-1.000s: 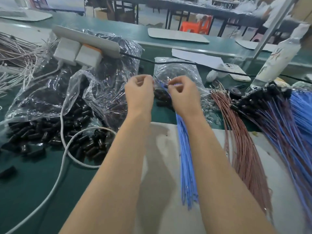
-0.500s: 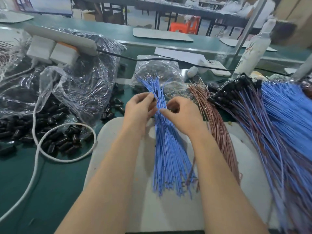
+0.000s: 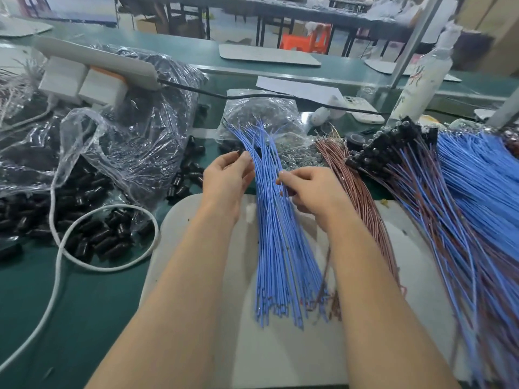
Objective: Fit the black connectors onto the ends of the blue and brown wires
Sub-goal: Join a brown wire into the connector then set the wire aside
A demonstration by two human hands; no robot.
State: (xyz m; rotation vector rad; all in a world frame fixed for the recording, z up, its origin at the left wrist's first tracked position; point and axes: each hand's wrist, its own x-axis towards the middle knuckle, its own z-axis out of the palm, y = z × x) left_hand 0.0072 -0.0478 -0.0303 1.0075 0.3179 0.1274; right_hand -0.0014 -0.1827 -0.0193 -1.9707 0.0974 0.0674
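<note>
So the blue wires [image 3: 280, 234] lie bundled on the grey mat [image 3: 280, 357], long axis running away from us, far ends fanning out. Our right hand [image 3: 311, 189] pinches one between thumb and forefinger; our left hand [image 3: 227, 181] curls against the bundle's left edge, can't tell if it's gripping anything. Just right sit the brown wires [image 3: 362, 197], with black connectors [image 3: 98, 240] piled left on the table [image 3: 84, 318].
</note>
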